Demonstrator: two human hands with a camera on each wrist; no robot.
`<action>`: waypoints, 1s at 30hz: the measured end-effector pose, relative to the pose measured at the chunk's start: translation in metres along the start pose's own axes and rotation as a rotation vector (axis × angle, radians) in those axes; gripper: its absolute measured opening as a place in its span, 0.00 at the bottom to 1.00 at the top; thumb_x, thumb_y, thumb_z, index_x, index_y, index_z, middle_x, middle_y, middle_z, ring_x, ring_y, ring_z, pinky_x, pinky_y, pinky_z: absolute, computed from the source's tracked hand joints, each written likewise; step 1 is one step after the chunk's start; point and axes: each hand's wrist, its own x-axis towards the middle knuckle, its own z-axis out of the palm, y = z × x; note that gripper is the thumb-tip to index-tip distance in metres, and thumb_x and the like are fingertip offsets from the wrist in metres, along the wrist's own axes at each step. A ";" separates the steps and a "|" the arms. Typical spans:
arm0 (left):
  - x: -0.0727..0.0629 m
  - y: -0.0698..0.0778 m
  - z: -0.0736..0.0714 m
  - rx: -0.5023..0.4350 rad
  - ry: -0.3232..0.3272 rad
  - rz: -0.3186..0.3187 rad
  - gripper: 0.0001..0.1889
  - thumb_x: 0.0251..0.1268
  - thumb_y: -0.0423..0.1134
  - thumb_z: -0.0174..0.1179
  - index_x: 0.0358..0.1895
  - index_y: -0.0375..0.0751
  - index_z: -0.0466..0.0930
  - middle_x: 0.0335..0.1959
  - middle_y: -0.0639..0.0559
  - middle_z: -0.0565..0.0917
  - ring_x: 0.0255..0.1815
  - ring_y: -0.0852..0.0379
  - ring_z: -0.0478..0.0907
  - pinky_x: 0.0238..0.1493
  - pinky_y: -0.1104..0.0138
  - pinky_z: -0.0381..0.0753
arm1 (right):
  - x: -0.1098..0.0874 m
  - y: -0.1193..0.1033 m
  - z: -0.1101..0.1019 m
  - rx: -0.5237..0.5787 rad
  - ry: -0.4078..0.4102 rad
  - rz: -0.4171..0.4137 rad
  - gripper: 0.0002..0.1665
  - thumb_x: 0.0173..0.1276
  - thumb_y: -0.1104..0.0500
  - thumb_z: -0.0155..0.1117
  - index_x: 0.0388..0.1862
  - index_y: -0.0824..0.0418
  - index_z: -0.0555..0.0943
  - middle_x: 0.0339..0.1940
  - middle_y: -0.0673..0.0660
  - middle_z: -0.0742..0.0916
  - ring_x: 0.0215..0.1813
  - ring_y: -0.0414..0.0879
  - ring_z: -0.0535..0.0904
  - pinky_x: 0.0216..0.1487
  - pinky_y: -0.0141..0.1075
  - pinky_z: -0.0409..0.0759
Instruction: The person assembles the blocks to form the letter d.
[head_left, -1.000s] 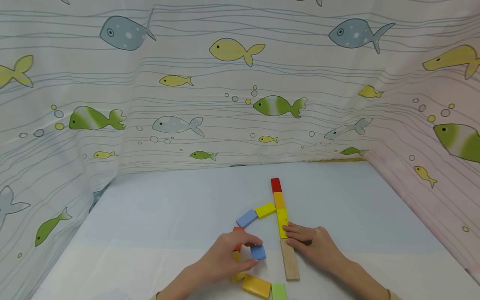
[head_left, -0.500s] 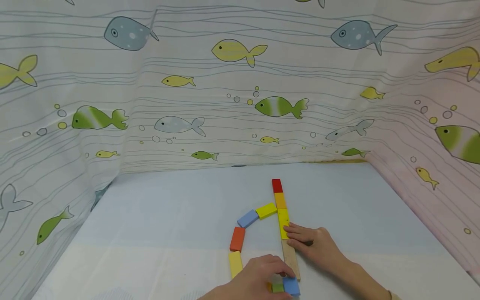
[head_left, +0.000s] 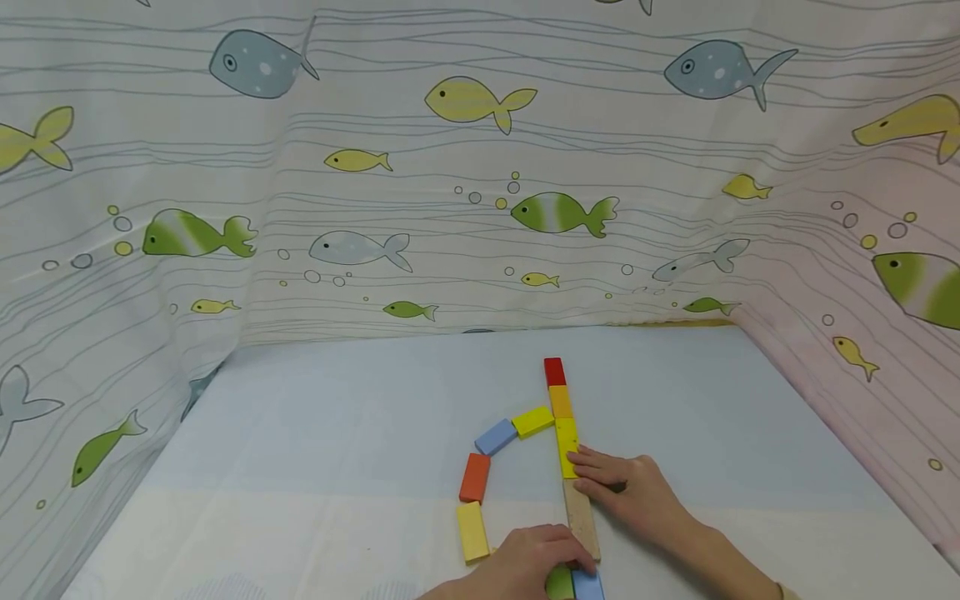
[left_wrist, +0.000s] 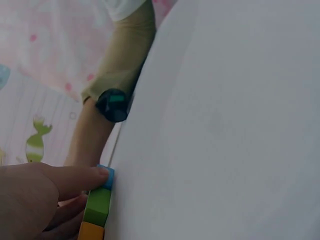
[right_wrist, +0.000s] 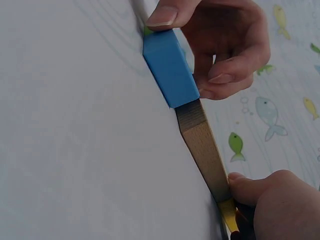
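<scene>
My left hand (head_left: 528,562) pinches a blue wooden block (right_wrist: 170,67) at the near end of the row, thumb on one side and fingertips on the other. Beside it lies a green block (left_wrist: 97,206), then an orange block (left_wrist: 91,231). The blue block sits against the end of a plain wooden block (head_left: 581,521). My right hand (head_left: 637,496) rests along that straight row, extended fingers touching the yellow blocks (head_left: 566,437) and the thumb near the plain one. In the head view my left hand hides part of the curve's near end.
Orange (head_left: 560,402) and red (head_left: 553,372) blocks continue the straight row at its far end. A curve of yellow (head_left: 533,422), blue (head_left: 496,437), red-orange (head_left: 475,477) and pale yellow (head_left: 472,532) blocks bends leftward. Fish-printed cloth (head_left: 450,192) surrounds the white table (head_left: 337,433).
My left hand has carried the blue block from inside the curve toward me and to the right, down beside the green block. My right hand has stayed at the row.
</scene>
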 end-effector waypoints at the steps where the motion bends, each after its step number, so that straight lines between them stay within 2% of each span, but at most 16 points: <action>1: 0.000 0.000 0.000 0.000 0.000 0.006 0.18 0.62 0.43 0.71 0.53 0.44 0.82 0.51 0.57 0.84 0.49 0.75 0.76 0.53 0.88 0.70 | 0.000 0.000 0.000 0.001 0.002 -0.002 0.16 0.65 0.50 0.71 0.50 0.52 0.89 0.53 0.43 0.88 0.60 0.45 0.83 0.57 0.39 0.83; 11: 0.001 -0.001 0.001 0.007 -0.004 0.014 0.18 0.63 0.44 0.70 0.54 0.44 0.82 0.51 0.56 0.82 0.47 0.76 0.75 0.52 0.90 0.68 | 0.000 -0.001 -0.001 0.009 0.011 -0.005 0.16 0.64 0.51 0.72 0.49 0.54 0.89 0.52 0.45 0.88 0.59 0.45 0.83 0.56 0.34 0.82; 23: 0.000 0.000 -0.001 -0.012 -0.012 0.000 0.19 0.64 0.44 0.69 0.55 0.44 0.81 0.51 0.56 0.82 0.46 0.76 0.75 0.52 0.89 0.70 | 0.000 -0.001 -0.001 0.001 0.005 -0.008 0.16 0.65 0.50 0.71 0.49 0.54 0.89 0.52 0.44 0.88 0.59 0.45 0.83 0.55 0.36 0.84; 30: -0.001 -0.001 0.000 -0.008 0.007 -0.001 0.18 0.63 0.44 0.70 0.54 0.44 0.81 0.49 0.56 0.82 0.44 0.76 0.75 0.51 0.89 0.69 | 0.000 -0.002 -0.001 -0.001 -0.007 0.010 0.17 0.66 0.48 0.70 0.50 0.53 0.89 0.53 0.43 0.88 0.59 0.45 0.83 0.56 0.39 0.84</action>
